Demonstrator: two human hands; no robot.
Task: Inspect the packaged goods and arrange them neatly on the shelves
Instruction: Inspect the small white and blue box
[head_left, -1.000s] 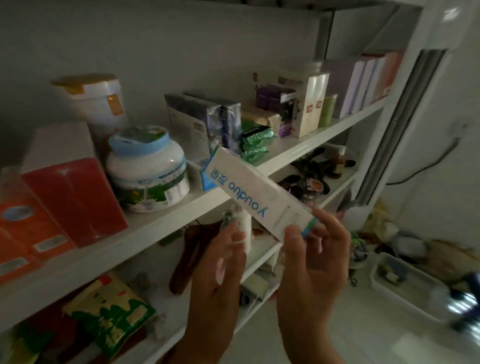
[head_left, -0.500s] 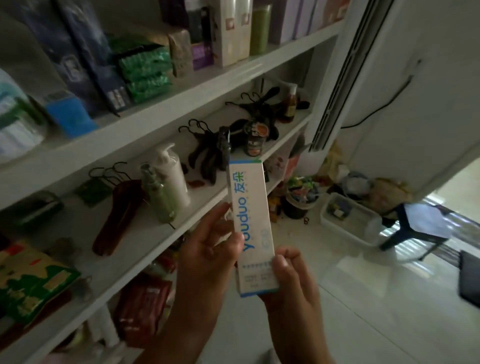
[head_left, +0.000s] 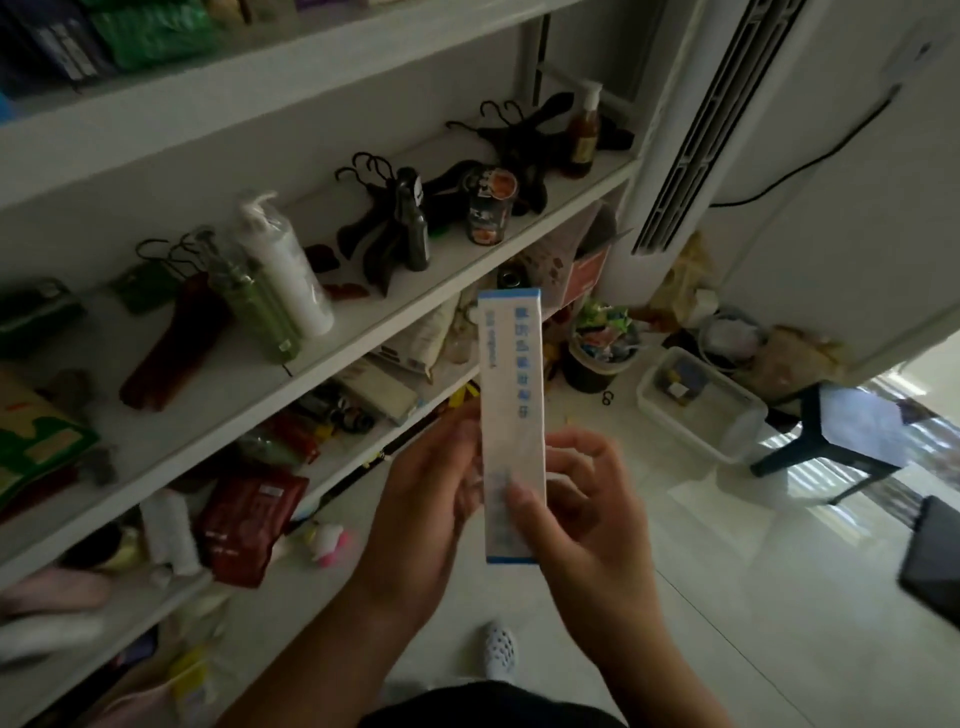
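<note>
Tall white cardboard box with blue edges (head_left: 511, 395) stands upright in mid-air before the white shelves (head_left: 457, 275), print facing the person, likely for reading; left grip (head_left: 431, 499) and right grip (head_left: 587, 519) clasp its lower half.

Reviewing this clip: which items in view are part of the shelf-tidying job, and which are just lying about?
Job in hand:
- white-and-blue box, held upright by the left hand and right hand
- shelf
- red packet on the lower shelf

Lying about:
- black hangers
- stool
- clear tub and bucket on the floor
</note>
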